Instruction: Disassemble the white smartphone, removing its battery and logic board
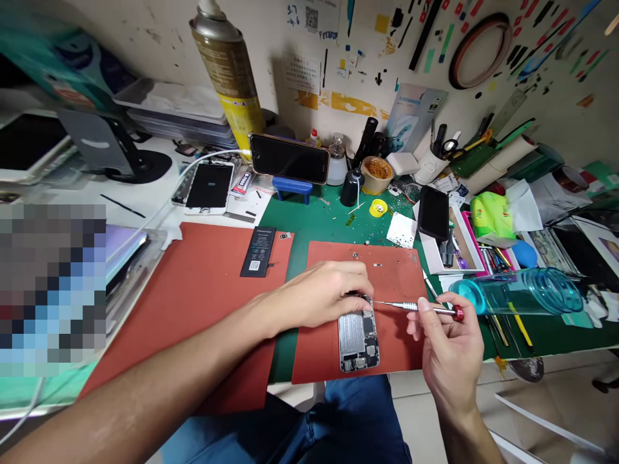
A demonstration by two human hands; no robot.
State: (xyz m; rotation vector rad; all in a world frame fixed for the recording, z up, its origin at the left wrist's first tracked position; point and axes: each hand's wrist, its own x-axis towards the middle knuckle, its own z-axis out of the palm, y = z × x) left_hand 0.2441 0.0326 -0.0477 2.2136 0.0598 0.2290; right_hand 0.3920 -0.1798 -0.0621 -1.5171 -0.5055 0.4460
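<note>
An opened phone (352,332), its inner parts exposed, lies on the right red mat (314,348). Over its top end my left hand (333,290) is closed, thumb and fingers gripping the upper part and hiding some of it. My right hand (449,341) pinches a slim precision screwdriver (401,305) with a red end cap, held almost level. The screwdriver's thin tip points left and is close to the phone's upper right edge; whether it touches is too small to tell. Small metal parts (378,265) lie farther up this mat.
A black phone battery (260,251) lies on the left red mat (217,322). Behind, a phone (290,158) leans on a blue stand (292,187), near a spray can (229,77). A turquoise bottle (522,290) lies right, beside a white tool box (454,248).
</note>
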